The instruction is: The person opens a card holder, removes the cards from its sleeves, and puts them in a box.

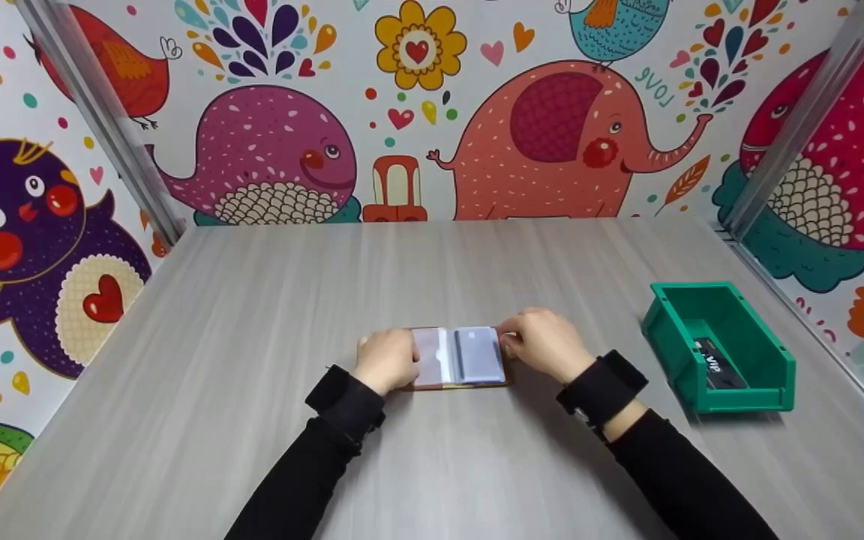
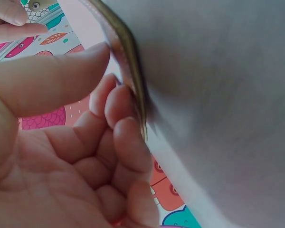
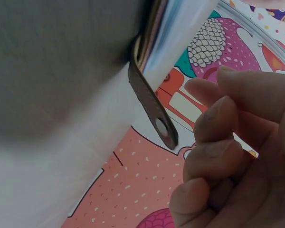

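A small brown card holder (image 1: 442, 388) lies spread out on the table, its clear plastic sleeves (image 1: 481, 358) stacked on the right half. My left hand (image 1: 388, 360) grips its left edge; in the left wrist view the thumb (image 2: 61, 78) lies against the cover and the fingers curl at the edge. At the right side is my right hand (image 1: 548, 345), fingers loosely bent beside the sleeves. In the right wrist view, a strap (image 3: 145, 97) with a metal snap (image 3: 161, 127) sticks out from the cover, apart from the fingertips.
To the right stands a green open-front bin (image 1: 751, 401) with a black card (image 1: 717, 364) marked "vip" inside. The grey wood-grain table (image 1: 289, 300) is bordered by walls printed with cartoon animals. A metal post (image 1: 106, 116) rises at the back left corner.
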`<state>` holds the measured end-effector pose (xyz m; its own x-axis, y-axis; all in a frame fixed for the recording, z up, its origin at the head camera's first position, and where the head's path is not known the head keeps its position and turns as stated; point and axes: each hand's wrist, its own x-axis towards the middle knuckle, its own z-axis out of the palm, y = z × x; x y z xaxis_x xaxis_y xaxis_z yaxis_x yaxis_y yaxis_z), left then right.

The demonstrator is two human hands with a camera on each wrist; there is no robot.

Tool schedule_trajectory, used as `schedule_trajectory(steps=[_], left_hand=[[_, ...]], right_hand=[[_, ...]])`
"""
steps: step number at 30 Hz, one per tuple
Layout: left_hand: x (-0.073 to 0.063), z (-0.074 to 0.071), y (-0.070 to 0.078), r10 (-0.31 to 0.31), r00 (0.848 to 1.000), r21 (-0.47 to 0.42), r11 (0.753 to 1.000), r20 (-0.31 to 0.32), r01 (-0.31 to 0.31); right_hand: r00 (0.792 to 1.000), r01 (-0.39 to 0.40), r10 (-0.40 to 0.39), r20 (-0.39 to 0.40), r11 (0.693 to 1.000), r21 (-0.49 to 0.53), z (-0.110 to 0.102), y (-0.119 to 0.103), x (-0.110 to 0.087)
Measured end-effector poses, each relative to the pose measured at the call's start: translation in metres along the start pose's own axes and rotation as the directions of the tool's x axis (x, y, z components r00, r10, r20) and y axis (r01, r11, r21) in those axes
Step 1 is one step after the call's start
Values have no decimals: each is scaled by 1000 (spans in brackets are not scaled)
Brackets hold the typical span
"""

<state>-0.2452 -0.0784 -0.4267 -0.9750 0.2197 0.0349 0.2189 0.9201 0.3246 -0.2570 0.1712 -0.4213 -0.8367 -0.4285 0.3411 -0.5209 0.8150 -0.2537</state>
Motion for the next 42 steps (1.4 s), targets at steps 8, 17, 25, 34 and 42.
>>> schedule_trajectory(steps=[8,17,25,34,42], left_hand=[[-1,0,0,5,1000,3,1000,-4,-5],[-1,0,-1,4,1000,4,1000,-6,-4],[0,1,-1,12,1000,6,1000,-3,-12],[0,0,-1,9,1000,14,1000,5,-9],[0,0,0,-4,1000,9,1000,17,4]], right_hand=[[1000,1,0,21,1000,-23,7,-1,7],[997,-49,52,58,998,-47,11,-3,15],[995,-35,42,93,997,-71,14,-4,18],[996,-19,26,87,996,-88,16,-4,17],[996,-2,10,84,996,-93,16,-5,15]])
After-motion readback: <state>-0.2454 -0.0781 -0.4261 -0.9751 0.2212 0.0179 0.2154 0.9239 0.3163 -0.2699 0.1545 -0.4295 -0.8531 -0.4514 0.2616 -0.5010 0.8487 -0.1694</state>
